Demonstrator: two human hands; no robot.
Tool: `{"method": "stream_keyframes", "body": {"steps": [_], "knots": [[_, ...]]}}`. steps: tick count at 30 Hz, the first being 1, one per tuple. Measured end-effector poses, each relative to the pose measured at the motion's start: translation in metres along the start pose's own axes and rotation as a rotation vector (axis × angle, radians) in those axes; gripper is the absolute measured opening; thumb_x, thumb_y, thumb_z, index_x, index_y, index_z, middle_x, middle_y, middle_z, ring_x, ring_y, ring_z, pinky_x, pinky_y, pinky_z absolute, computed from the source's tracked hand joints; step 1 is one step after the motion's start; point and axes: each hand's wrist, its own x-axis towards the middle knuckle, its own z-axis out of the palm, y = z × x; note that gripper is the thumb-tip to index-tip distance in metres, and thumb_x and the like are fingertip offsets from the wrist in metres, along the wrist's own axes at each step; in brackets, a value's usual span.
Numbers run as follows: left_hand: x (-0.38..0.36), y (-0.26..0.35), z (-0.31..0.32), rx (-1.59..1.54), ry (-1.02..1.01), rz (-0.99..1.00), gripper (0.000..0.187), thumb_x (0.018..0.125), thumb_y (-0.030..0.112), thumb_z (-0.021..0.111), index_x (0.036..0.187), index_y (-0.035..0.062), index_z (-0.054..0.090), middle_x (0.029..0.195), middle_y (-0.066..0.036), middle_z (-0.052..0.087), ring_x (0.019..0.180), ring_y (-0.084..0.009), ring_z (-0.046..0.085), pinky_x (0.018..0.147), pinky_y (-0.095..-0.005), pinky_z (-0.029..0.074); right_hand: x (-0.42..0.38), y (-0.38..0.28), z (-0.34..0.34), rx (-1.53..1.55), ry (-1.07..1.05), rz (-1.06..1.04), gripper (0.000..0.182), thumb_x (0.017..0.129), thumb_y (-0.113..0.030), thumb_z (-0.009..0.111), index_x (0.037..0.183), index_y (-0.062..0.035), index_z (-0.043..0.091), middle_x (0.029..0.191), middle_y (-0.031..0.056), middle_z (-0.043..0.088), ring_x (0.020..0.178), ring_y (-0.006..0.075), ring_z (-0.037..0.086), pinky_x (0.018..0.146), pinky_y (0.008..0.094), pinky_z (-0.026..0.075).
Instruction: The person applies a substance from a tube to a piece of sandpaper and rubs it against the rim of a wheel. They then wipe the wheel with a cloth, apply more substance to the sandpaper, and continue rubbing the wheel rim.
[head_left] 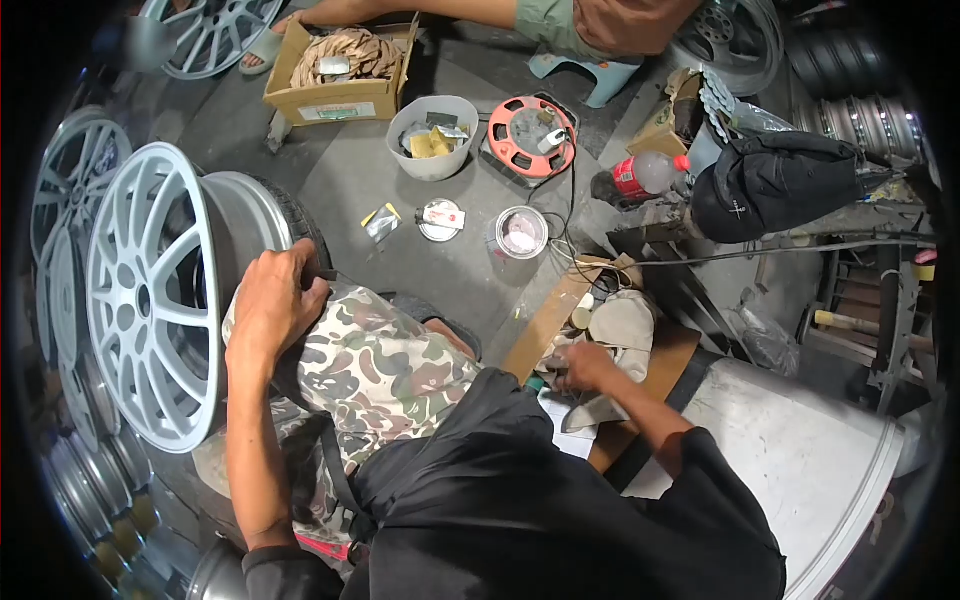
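Pale blue-white painted metal makes up the multi-spoke wheel rim (178,312), which stands on edge at your left, with a black rubber tyre (298,222) just behind it. Your left hand (272,305) is between the rim and your camouflage-patterned cloth trousers (390,345), fingers bent near the tyre; a small dark edge shows beside them, but whether they grip it I cannot tell. Your right hand (585,366) reaches down at the beige cloth bundle (622,328) in the opened brown cardboard box (535,335); its fingers are partly curled, and any hold is hidden.

You seem to be at the step of finding something among the cloth. That calls for a sure pinch and a lift free of the folds, with the rim left undisturbed.

Farther out on the grey floor (345,170) stand a round open tin of pinkish paste (521,235), a whitish plastic bucket (435,168) and an orange-red cable reel (505,118).
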Motion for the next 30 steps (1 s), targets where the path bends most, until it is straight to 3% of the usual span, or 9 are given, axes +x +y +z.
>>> {"method": "stream_keyframes", "body": {"steps": [5, 12, 17, 19, 22, 23, 24, 26, 30], "knots": [[-0.004, 0.007, 0.0, 0.045, 0.078, 0.015, 0.019, 0.078, 0.013, 0.069, 0.087, -0.002, 0.062, 0.074, -0.026, 0.066, 0.077, -0.0463, 0.066, 0.072, -0.0526, 0.051, 0.005, 0.035, 0.094, -0.232, 0.234, 0.26, 0.025, 0.081, -0.023, 0.073, 0.097, -0.0058, 0.065, 0.082, 0.0165, 0.073, 0.074, 0.0356, 0.073, 0.061, 0.0479, 0.056], [0.002, 0.009, 0.001, 0.083, 0.081, 0.018, 0.019, 0.079, 0.014, 0.068, 0.086, -0.0017, 0.061, 0.075, -0.026, 0.066, 0.077, -0.0464, 0.065, 0.073, -0.0531, 0.051, -0.028, 0.078, 0.032, -0.186, 0.303, 0.247, 0.021, 0.085, -0.019, 0.066, 0.103, -0.0086, 0.069, 0.083, 0.0181, 0.072, 0.077, 0.0385, 0.072, 0.067, 0.05, 0.056], [0.004, 0.01, 0.002, 0.01, 0.071, 0.04, 0.018, 0.079, 0.014, 0.069, 0.085, -0.0013, 0.06, 0.074, -0.024, 0.066, 0.076, -0.0455, 0.065, 0.071, -0.0522, 0.051, -0.082, 0.128, -0.004, -0.339, 0.275, 0.52, 0.019, 0.091, -0.017, 0.059, 0.102, -0.0121, 0.074, 0.087, 0.0152, 0.074, 0.084, 0.0359, 0.072, 0.074, 0.0507, 0.056], [0.003, 0.009, 0.001, 0.007, 0.086, 0.039, 0.018, 0.079, 0.014, 0.068, 0.085, -0.0012, 0.06, 0.074, -0.024, 0.066, 0.076, -0.0453, 0.065, 0.071, -0.052, 0.051, -0.088, 0.14, -0.003, -0.3, 0.203, 0.639, 0.028, 0.088, -0.031, 0.067, 0.101, -0.0081, 0.074, 0.091, 0.017, 0.074, 0.093, 0.0362, 0.072, 0.081, 0.0503, 0.056], [0.002, 0.009, 0.002, 0.006, 0.123, 0.059, 0.018, 0.079, 0.014, 0.069, 0.083, -0.0012, 0.06, 0.074, -0.023, 0.066, 0.076, -0.0449, 0.065, 0.07, -0.0515, 0.051, -0.074, 0.118, 0.0, -0.067, -0.325, 0.103, 0.051, 0.084, -0.053, 0.07, 0.09, -0.0033, 0.075, 0.098, 0.0199, 0.075, 0.091, 0.0344, 0.074, 0.08, 0.047, 0.057], [0.003, 0.007, 0.004, -0.007, 0.123, 0.05, 0.018, 0.079, 0.014, 0.069, 0.083, -0.0012, 0.06, 0.074, -0.023, 0.066, 0.076, -0.0449, 0.065, 0.07, -0.0515, 0.051, -0.071, 0.115, 0.023, 0.237, -0.453, 0.362, 0.053, 0.08, -0.052, 0.074, 0.092, -0.0004, 0.074, 0.086, 0.0151, 0.075, 0.082, 0.03, 0.071, 0.076, 0.0436, 0.055], [0.004, 0.006, 0.004, -0.019, 0.125, 0.039, 0.018, 0.079, 0.014, 0.069, 0.083, -0.0011, 0.06, 0.074, -0.023, 0.066, 0.075, -0.0449, 0.065, 0.07, -0.0514, 0.051, -0.066, 0.106, 0.05, 0.352, -0.36, 0.125, 0.041, 0.081, -0.041, 0.076, 0.081, -0.0007, 0.07, 0.066, 0.0062, 0.064, 0.067, 0.0205, 0.062, 0.058, 0.0392, 0.049], [0.003, 0.007, 0.003, -0.013, 0.128, 0.034, 0.018, 0.078, 0.014, 0.07, 0.083, -0.0011, 0.06, 0.074, -0.023, 0.066, 0.075, -0.0448, 0.065, 0.07, -0.0512, 0.05, -0.054, 0.031, 0.028, 0.652, -0.782, 0.467, 0.032, 0.081, -0.036, 0.078, 0.077, -0.0068, 0.065, 0.058, -0.0005, 0.05, 0.053, 0.0132, 0.049, 0.045, 0.0335, 0.038], [0.003, 0.008, 0.003, 0.005, 0.119, 0.026, 0.017, 0.079, 0.013, 0.069, 0.083, -0.001, 0.06, 0.073, -0.023, 0.066, 0.075, -0.045, 0.065, 0.069, -0.0511, 0.05, -0.055, 0.002, 0.114, 1.031, -0.956, 0.574, 0.023, 0.09, -0.033, 0.069, 0.08, -0.0146, 0.059, 0.058, -0.0046, 0.048, 0.044, 0.0065, 0.037, 0.039, 0.0259, 0.026]]}}
